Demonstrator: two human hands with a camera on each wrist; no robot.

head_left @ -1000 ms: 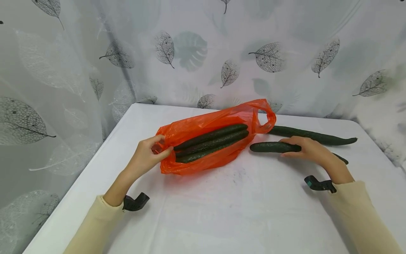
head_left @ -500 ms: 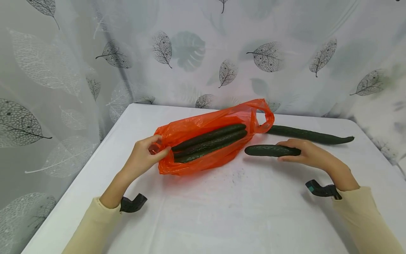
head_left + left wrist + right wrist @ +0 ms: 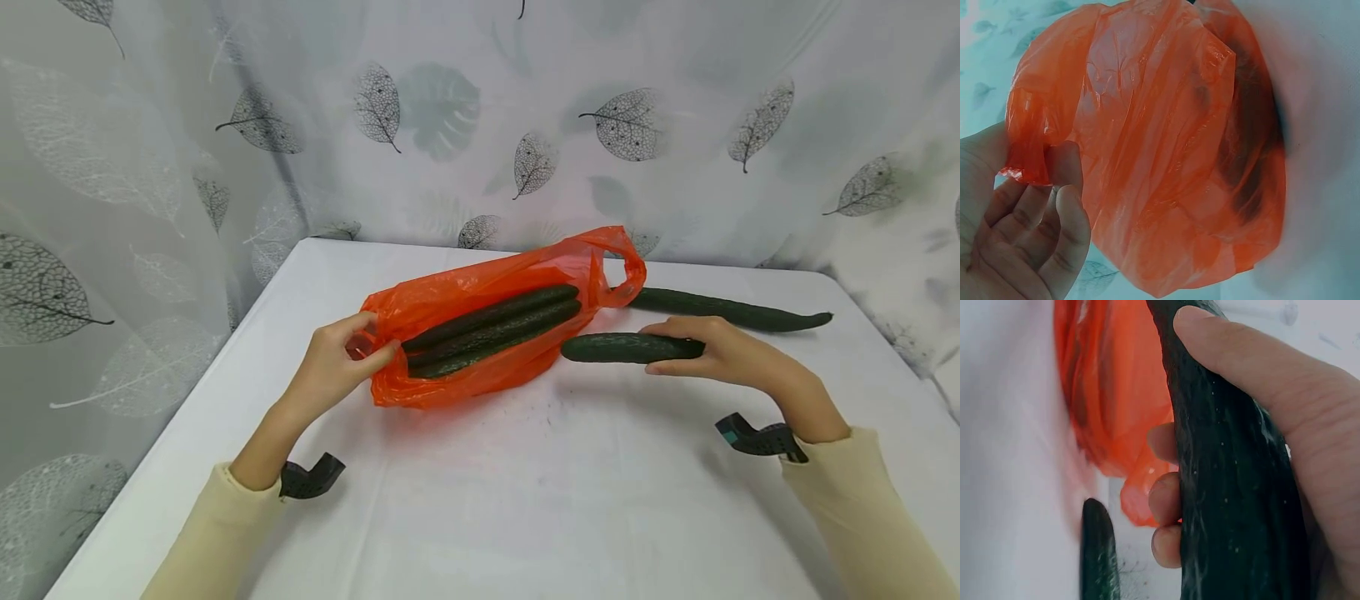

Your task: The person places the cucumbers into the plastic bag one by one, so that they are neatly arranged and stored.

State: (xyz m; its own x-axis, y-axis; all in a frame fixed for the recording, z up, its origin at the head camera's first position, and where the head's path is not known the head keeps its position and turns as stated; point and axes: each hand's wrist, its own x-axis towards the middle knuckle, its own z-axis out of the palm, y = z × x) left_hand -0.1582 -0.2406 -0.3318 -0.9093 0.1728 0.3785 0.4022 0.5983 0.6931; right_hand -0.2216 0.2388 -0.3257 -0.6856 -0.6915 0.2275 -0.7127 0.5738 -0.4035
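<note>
Cucumber (image 3: 606, 347) gripped in right hand (image 3: 723, 350), free end near orange bag (image 3: 476, 287)

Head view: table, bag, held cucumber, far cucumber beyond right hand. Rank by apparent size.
1. Table
2. Bag
3. Held cucumber, far cucumber: unranked; far one shows longer, but right hand hides part of held one.
</note>
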